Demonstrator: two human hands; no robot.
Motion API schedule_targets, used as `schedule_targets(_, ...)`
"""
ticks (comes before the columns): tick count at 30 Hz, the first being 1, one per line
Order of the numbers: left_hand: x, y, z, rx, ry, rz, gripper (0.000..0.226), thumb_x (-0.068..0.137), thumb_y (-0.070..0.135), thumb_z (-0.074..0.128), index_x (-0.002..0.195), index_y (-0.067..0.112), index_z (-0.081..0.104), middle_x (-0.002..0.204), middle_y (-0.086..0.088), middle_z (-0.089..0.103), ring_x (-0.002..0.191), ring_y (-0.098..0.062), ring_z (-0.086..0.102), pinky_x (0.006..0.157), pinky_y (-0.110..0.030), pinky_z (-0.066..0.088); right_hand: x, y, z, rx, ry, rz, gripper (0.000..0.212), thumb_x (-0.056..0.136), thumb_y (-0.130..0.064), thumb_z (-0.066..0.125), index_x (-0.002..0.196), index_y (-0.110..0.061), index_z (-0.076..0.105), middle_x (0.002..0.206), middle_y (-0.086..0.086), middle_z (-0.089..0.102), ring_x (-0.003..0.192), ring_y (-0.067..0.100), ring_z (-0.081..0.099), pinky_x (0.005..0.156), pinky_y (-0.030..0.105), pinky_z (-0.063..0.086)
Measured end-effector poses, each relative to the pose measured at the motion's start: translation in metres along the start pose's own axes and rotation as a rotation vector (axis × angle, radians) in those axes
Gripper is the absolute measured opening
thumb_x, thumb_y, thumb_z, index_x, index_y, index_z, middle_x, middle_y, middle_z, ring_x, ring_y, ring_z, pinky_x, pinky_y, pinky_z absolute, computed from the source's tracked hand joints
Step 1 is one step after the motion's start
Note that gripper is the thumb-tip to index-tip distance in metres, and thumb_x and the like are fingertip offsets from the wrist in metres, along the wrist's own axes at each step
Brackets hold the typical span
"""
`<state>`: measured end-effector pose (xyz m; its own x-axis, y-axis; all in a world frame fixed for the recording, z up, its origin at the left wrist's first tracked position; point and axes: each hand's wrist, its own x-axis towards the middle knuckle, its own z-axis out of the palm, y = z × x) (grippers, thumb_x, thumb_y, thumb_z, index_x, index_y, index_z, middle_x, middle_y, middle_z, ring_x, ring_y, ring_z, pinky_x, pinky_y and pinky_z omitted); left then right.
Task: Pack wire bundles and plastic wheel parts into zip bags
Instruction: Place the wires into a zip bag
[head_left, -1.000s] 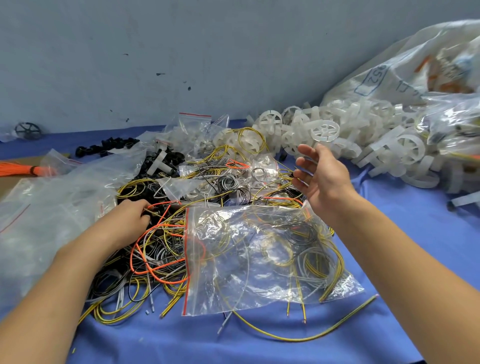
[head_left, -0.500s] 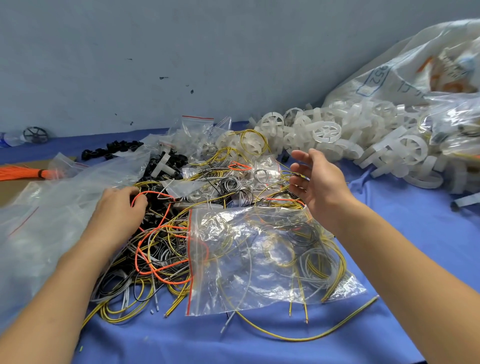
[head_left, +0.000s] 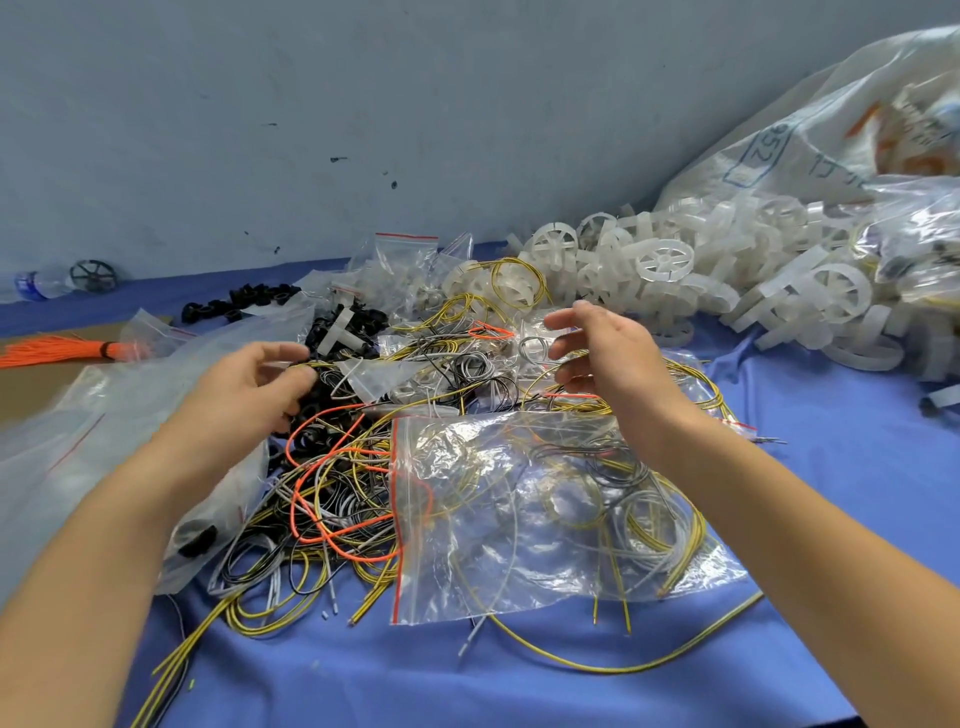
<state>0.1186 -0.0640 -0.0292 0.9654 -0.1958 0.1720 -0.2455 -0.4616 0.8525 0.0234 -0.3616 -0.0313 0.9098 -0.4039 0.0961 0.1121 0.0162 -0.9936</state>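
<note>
Blue cloth (head_left: 519, 686) strewn with loose wires (head_left: 332, 499); one zip bag (head_left: 545, 509) part-filled near centre, white wheels (head_left: 670, 260) unpacked far right, left hand (head_left: 249, 384) seemingly pinching wire, right hand (head_left: 602, 353) spread.

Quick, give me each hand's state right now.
Left hand: fingers curled, pinching wires in the wire pile.
Right hand: open, fingers spread above the pile, holding nothing.
</note>
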Motion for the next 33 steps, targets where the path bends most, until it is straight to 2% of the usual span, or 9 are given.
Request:
schedule_targets(2, -0.011, 0.004, 0.005, -0.187, -0.25, -0.128, 0.019, 0.091, 0.019, 0.061, 0.107, 0.027, 0.069, 0.094, -0.002, 0.068, 0.073, -0.01, 0.062, 0.067, -0.027, 0.055, -0.008, 0.0, 0.005, -0.115, -0.084, -0.099, 0.03, 0.104, -0.024, 0.041, 0.092, -0.018, 0.067, 0.068, -0.006, 0.064, 0.055, 0.006, 0.056, 0.052, 0.018, 0.044)
schedule_targets(4, -0.022, 0.004, 0.01, -0.278, -0.41, -0.186, 0.023, 0.09, 0.014, 0.058, 0.106, 0.02, 0.074, 0.087, -0.002, 0.068, 0.068, -0.01, 0.06, 0.064, -0.022, 0.056, -0.016, 0.001, 0.01, -0.288, -0.163, -0.183, 0.024, 0.104, -0.023, 0.043, 0.099, -0.021, 0.067, 0.079, -0.004, 0.067, 0.061, 0.007, 0.058, 0.055, 0.019, 0.046)
schedule_targets(6, -0.03, 0.001, 0.015, -0.307, -0.492, -0.212, 0.025, 0.092, 0.007, 0.055, 0.107, 0.014, 0.075, 0.088, -0.006, 0.068, 0.07, -0.013, 0.06, 0.064, -0.023, 0.056, -0.022, 0.004, 0.015, -0.509, -0.228, -0.25, 0.021, 0.102, -0.024, 0.044, 0.108, -0.027, 0.064, 0.09, -0.005, 0.067, 0.067, 0.013, 0.058, 0.061, 0.029, 0.047)
schedule_targets(9, -0.037, -0.002, 0.021, -0.331, -0.578, -0.281, 0.025, 0.094, 0.001, 0.052, 0.11, 0.004, 0.071, 0.088, -0.014, 0.068, 0.072, -0.017, 0.064, 0.065, -0.024, 0.057, -0.027, 0.009, 0.022, -0.788, -0.335, -0.321, 0.028, 0.101, -0.027, 0.043, 0.124, -0.03, 0.057, 0.108, -0.007, 0.061, 0.09, 0.009, 0.059, 0.079, 0.028, 0.047)
schedule_targets(14, -0.048, 0.004, 0.036, -0.38, -0.838, -0.271, 0.026, 0.088, 0.015, 0.069, 0.109, -0.001, 0.071, 0.096, -0.015, 0.07, 0.079, -0.017, 0.065, 0.071, -0.023, 0.055, -0.032, 0.016, 0.032, -0.935, -0.483, -0.355, 0.034, 0.102, -0.03, 0.042, 0.135, -0.028, 0.05, 0.123, -0.006, 0.056, 0.112, 0.012, 0.053, 0.095, 0.029, 0.04)
schedule_targets(19, -0.058, 0.01, 0.072, -0.528, -0.762, -0.242, 0.019, 0.082, 0.008, 0.074, 0.1, 0.001, 0.073, 0.096, -0.016, 0.071, 0.079, -0.02, 0.07, 0.069, -0.024, 0.055, -0.033, 0.018, 0.036, -0.921, -0.542, -0.346, 0.037, 0.103, -0.038, 0.041, 0.138, -0.027, 0.049, 0.136, -0.004, 0.056, 0.123, 0.014, 0.051, 0.103, 0.034, 0.039)
schedule_targets(23, -0.064, 0.018, 0.084, -0.598, -1.004, -0.117, 0.027, 0.091, 0.006, 0.063, 0.118, 0.004, 0.067, 0.117, -0.017, 0.068, 0.107, -0.029, 0.067, 0.088, -0.031, 0.053, -0.032, 0.016, 0.034, -0.879, -0.539, -0.335, 0.032, 0.104, -0.036, 0.042, 0.133, -0.029, 0.054, 0.121, -0.008, 0.066, 0.106, 0.011, 0.059, 0.089, 0.027, 0.044)
schedule_targets(26, -0.061, 0.019, 0.082, -0.625, -1.079, -0.105, 0.029, 0.095, 0.004, 0.055, 0.122, 0.006, 0.065, 0.119, -0.016, 0.068, 0.113, -0.033, 0.064, 0.094, -0.04, 0.052, -0.03, 0.014, 0.032, -0.846, -0.513, -0.32, 0.029, 0.103, -0.034, 0.043, 0.128, -0.03, 0.057, 0.107, -0.007, 0.069, 0.097, 0.013, 0.061, 0.085, 0.03, 0.047)
schedule_targets(33, -0.041, 0.02, 0.057, -0.565, -0.87, -0.295, 0.025, 0.087, 0.004, 0.063, 0.11, -0.002, 0.069, 0.109, -0.027, 0.069, 0.095, -0.034, 0.071, 0.071, -0.032, 0.059, -0.023, 0.006, 0.018, -0.758, -0.438, -0.287, 0.031, 0.103, -0.025, 0.041, 0.127, -0.033, 0.059, 0.114, -0.008, 0.069, 0.101, 0.015, 0.065, 0.086, 0.036, 0.053)
